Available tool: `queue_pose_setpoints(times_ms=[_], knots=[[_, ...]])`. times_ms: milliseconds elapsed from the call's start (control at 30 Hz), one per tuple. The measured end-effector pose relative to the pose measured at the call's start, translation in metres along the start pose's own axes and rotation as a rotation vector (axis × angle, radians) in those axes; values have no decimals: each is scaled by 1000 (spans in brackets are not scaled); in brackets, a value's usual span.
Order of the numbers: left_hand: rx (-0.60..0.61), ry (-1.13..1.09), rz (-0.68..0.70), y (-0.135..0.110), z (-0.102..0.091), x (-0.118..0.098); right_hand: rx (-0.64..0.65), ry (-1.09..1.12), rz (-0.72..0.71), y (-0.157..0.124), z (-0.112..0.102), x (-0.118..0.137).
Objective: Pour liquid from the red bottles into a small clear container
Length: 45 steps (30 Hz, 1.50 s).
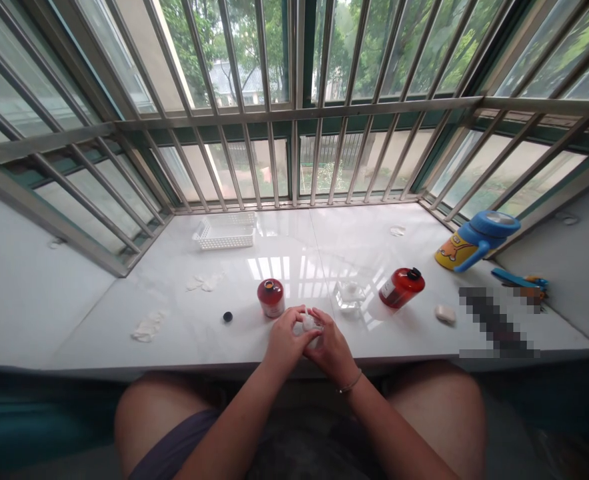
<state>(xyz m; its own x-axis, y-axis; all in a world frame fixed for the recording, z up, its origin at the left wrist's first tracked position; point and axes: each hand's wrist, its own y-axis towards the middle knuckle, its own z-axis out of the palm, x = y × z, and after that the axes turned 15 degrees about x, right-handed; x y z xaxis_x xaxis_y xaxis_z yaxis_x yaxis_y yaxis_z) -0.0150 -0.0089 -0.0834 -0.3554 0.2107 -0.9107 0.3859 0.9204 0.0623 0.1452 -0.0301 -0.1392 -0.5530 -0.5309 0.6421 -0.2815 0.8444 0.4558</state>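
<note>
Close to the front edge of the white counter, my left hand (290, 333) and my right hand (328, 339) meet with bent fingers around a small whitish, partly clear object (312, 324). My fingers cover much of it, so its kind is unclear. Just beyond my left hand stands a red bottle (271, 300) with its neck uncapped. A black cap (227, 317) lies to the left of that bottle. Ahead of my right hand sits a faceted clear glass container (349, 296) with something white at its top. Further right is a second red bottle (401, 288), with a black cap on.
A white plastic basket (225, 231) is at the back left. Crumpled white pieces (148, 327) lie on the left. On the right are a blue and yellow flask (475, 241), a small pale block (445, 314) and a blue strap (519, 280). Metal bars (294, 113) enclose the window.
</note>
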Motion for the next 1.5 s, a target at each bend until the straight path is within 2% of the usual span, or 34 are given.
queue_pose_setpoints(times_ms=[100,233,400,533,667,800,933,1067,1233,1367,1500], knots=[[-21,-94,-25,-1,3,1,5,-2,-12,0,0,-1],[85,-99,18,-4,-2,5,6,-15,-15,-2,3,-5],[42,-201,34,-6,-4,11,7,-36,-29,-5,6,-8],[97,-93,48,-6,-4,9,17,-19,-27,-4,5,-8],[52,-153,11,-6,-4,9,3,-31,-21,-4,5,-7],[89,-130,19,-8,-4,10,5,-25,-30,-4,6,-7],[44,-188,4,-8,-4,9,8,-20,-25,-4,6,-7],[109,-125,28,-8,-6,7,20,-16,-28,-4,6,-8],[77,-171,11,-9,-6,8,22,-15,-32,-4,5,-7],[131,-77,61,-9,-10,2,34,-4,-33,-3,3,-5],[81,-53,82,-8,-13,-6,32,-8,-7,-2,2,-2]])
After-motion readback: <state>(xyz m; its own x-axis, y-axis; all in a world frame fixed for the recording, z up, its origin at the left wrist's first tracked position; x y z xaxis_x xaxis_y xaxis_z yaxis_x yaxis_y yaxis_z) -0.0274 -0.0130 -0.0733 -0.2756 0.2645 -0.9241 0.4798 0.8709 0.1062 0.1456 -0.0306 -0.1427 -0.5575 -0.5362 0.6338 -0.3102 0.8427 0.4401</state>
